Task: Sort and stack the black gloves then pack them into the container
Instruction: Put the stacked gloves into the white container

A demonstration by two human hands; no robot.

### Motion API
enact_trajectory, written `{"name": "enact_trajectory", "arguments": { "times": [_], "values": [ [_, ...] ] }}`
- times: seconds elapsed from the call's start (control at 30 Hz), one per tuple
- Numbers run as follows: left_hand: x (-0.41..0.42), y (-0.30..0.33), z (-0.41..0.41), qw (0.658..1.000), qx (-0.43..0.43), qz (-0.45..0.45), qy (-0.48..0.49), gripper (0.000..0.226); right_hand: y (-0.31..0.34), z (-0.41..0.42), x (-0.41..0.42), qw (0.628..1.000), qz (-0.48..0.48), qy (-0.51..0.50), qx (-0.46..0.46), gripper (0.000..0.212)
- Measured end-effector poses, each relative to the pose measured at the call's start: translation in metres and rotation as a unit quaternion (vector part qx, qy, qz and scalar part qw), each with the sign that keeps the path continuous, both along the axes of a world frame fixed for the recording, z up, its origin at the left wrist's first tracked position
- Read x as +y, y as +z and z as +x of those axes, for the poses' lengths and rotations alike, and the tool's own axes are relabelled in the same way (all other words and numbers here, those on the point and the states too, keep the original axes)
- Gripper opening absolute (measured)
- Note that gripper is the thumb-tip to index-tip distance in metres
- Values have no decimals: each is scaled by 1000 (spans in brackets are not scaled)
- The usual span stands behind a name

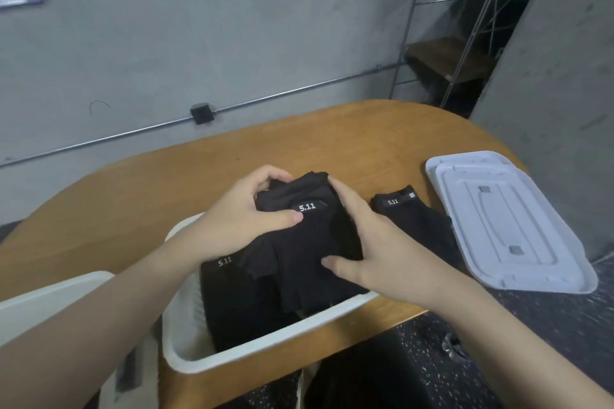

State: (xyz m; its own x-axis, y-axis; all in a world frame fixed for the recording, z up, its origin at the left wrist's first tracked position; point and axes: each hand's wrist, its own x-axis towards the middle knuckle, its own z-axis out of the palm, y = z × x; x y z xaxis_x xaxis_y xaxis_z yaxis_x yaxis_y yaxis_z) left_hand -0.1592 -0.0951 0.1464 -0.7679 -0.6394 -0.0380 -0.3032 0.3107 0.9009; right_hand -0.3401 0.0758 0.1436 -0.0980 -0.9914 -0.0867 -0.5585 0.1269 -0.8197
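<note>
A stack of black gloves (300, 242) marked "5.11" sits over the white container (252, 350) at the table's near edge. My left hand (242, 216) grips the stack's left side, thumb on the label. My right hand (368, 242) holds its right side, fingers curled over the top edge and thumb pressed on the front. More black gloves (232, 302) lie inside the container under the stack. Another black glove (415, 219) with the same label lies on the table to the right.
The container's white lid (505, 222) lies at the right end of the wooden table (133, 196), overhanging its edge. A white bin's rim (50, 295) shows at the lower left. A grey wall stands behind; a metal shelf stands at the back right.
</note>
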Motion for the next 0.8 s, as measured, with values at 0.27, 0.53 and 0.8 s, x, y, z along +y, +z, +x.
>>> {"name": "enact_trajectory", "arguments": {
  "times": [0.27, 0.53, 0.8],
  "values": [
    [1, -24, -4, 990, 11, 138, -40, 39, 5, 1, 28, 994, -9, -23, 107, 88],
    [-3, -52, -13, 991, -49, 106, -58, 36, -8, -6, 27, 963, -61, -28, 260, 62],
    [-6, -73, -17, 977, -162, -48, -128, 52, -18, -10, 21, 974, -44, -35, 217, 61]
  ]
}}
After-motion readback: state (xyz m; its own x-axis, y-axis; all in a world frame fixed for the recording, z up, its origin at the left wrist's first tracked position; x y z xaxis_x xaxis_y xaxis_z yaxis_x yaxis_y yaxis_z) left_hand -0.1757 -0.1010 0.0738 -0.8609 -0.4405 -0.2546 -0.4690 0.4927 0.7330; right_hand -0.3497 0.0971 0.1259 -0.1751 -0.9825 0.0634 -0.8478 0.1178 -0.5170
